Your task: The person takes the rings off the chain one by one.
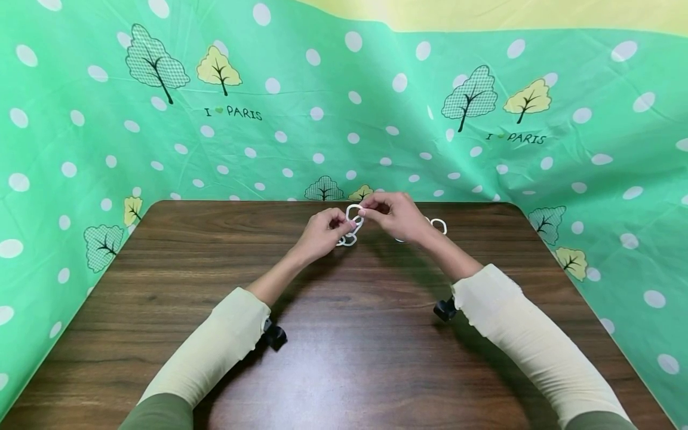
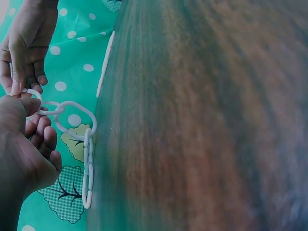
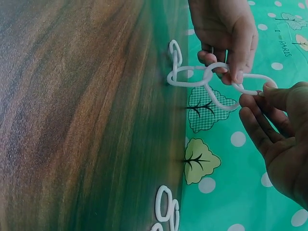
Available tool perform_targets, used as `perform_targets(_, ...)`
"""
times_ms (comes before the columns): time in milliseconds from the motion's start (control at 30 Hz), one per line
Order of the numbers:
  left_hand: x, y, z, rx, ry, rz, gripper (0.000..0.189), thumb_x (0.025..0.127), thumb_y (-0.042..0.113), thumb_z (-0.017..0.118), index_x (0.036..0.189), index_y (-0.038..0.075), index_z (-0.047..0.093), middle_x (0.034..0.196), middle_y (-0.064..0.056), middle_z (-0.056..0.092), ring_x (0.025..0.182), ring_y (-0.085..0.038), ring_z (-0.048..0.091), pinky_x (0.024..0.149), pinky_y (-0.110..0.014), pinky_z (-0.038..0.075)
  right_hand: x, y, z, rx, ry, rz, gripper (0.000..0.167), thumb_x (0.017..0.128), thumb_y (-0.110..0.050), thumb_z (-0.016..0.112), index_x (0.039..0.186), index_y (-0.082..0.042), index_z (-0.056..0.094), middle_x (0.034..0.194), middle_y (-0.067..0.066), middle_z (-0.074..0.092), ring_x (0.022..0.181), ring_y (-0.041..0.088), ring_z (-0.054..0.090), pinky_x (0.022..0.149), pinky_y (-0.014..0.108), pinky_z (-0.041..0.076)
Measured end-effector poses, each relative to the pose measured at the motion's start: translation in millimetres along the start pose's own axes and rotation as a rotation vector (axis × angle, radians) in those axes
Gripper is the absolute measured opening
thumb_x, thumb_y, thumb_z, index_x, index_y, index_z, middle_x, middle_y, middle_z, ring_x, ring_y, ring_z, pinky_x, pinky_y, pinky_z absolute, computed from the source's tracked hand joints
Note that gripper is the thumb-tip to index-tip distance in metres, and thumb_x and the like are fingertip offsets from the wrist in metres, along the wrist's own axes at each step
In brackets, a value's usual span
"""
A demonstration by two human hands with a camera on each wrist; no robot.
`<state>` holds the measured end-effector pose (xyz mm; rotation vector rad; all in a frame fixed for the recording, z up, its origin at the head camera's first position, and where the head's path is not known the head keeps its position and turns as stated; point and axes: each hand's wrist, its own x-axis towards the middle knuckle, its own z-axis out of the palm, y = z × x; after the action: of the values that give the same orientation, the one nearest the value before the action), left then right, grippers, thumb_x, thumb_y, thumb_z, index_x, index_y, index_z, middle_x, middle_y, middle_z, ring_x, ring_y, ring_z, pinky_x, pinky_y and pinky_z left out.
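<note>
A short chain of white plastic links (image 3: pixel 195 85) hangs between my two hands near the table's far edge. My left hand (image 1: pixel 321 232) pinches one link between thumb and fingers, and the linked pieces trail down below it toward the tabletop. With thumb and forefinger, my right hand (image 1: pixel 399 216) holds the end link (image 3: pixel 260 75), which meets the link at my left fingertips. In the left wrist view, the chain's lower links (image 2: pixel 88 168) dangle beside my left hand. Whether the end link is fully joined I cannot tell, as fingertips cover the contact.
More white links (image 1: pixel 441 221) lie on the brown wooden table (image 1: pixel 344 334) behind and right of my right hand, partly hidden by it. A green dotted cloth (image 1: pixel 344 137) hangs behind the far table edge.
</note>
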<state>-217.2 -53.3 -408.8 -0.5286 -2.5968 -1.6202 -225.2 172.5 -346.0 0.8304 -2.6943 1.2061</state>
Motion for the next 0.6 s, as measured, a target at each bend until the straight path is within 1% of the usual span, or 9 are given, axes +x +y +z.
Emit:
perform_targets(200,-0.8,2.6,-1.2,0.011,-0.008,0.041,0.017,0.107,0.018,0.076,0.098,0.007,0.068,0.101,-0.005,0.065,0.09,-0.015,0.06,0.081,-0.026,0.048,-0.2,0.7,-0.1,-0.008,-0.007,-0.003,0.014,0.107,-0.016,0.079,0.113,-0.004,0.084,0.101,0.012,0.081,0.088,0.019,0.066,0.078,0.023,0.051)
perform_targets(333,-0.1,3.7,-1.9,0.029,-0.021,0.063,0.017,0.108,0.015,0.076,0.097,0.006,0.066,0.1,-0.005,0.063,0.09,-0.015,0.058,0.081,-0.027,0.047,-0.1,0.2,-0.7,0.007,-0.013,0.016,0.016,0.108,-0.016,0.078,0.116,-0.003,0.083,0.101,0.013,0.081,0.087,0.024,0.068,0.077,0.024,0.052)
perform_targets(433,0.3,4.1,-2.0,0.039,-0.03,0.063,0.016,0.108,0.014,0.075,0.098,0.006,0.066,0.101,-0.005,0.063,0.091,-0.016,0.058,0.082,-0.028,0.047,-0.4,0.3,-1.1,0.03,-0.014,0.032,0.017,0.109,-0.017,0.077,0.118,-0.003,0.082,0.101,0.015,0.081,0.088,0.027,0.07,0.076,0.022,0.053)
perform_targets(533,-0.3,3.9,-2.5,0.042,-0.031,0.053,0.015,0.108,0.015,0.077,0.1,0.006,0.068,0.102,-0.005,0.065,0.091,-0.016,0.059,0.082,-0.028,0.048,-0.7,1.8,-0.8,0.049,-0.01,0.041,0.02,0.109,-0.018,0.077,0.119,-0.002,0.081,0.102,0.017,0.081,0.087,0.025,0.071,0.075,0.02,0.053)
perform_targets(600,-1.0,3.7,-2.8,0.039,-0.03,0.047,0.014,0.107,0.016,0.078,0.101,0.005,0.071,0.101,-0.006,0.068,0.09,-0.015,0.061,0.081,-0.027,0.049,-0.9,1.7,-0.8,0.056,-0.003,0.052,0.019,0.109,-0.019,0.077,0.118,-0.003,0.082,0.102,0.016,0.081,0.087,0.024,0.07,0.075,0.02,0.052)
